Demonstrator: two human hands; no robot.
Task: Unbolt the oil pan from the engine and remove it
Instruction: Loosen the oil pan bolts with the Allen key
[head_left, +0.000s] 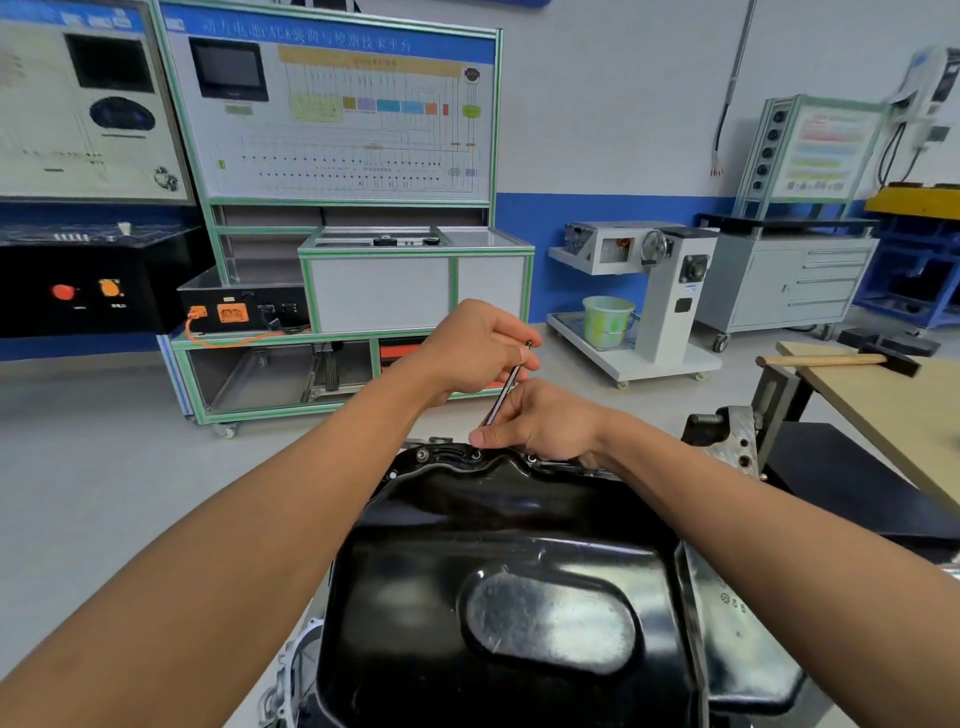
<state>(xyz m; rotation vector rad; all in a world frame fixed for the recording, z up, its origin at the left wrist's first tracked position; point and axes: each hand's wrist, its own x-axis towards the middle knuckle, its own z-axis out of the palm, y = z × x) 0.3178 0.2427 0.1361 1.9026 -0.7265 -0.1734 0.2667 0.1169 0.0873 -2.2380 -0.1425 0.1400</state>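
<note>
Forearms, left hand (470, 348) and right hand (543, 423) are bare.

2 hands (478, 348) (543, 423); 1 ea: oil pan (493, 525), tool (506, 389), hammer (831, 359).

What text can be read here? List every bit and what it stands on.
"动力电池PACK装调与检测技术平台", partly blurred: blue header of the middle board.
Diagram labels on that board: too small.
Labels under the console buttons: blurred.
Marks on the casting beside the oil pan: unreadable.
Right panel: blurred.
</note>
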